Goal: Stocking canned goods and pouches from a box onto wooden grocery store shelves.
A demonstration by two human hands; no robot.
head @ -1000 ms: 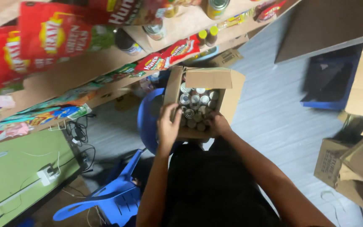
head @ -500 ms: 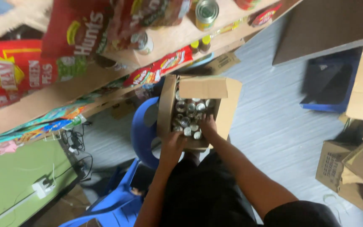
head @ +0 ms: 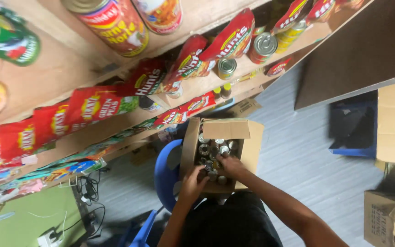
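An open cardboard box (head: 251, 151) sits on a blue plastic chair (head: 166, 170) in front of me, filled with several small metal cans (head: 209, 150) standing upright. Both my hands reach into its near end. My left hand (head: 192, 182) is at the near left corner with its fingers curled around a can. My right hand (head: 232, 166) lies on the can tops near the middle of the box; its fingertips are hidden, so I cannot tell its grip.
Wooden shelves (head: 60, 73) rise on the left, stocked with red pouches (head: 92, 105) and large cans (head: 110, 23). More cardboard boxes (head: 392, 215) stand at the right, with a blue crate (head: 350, 130) behind. A power strip (head: 46, 238) and cables lie lower left.
My view has tilted up, showing more shelves. Both hands have moved from the box's near edge into the box among the cans.
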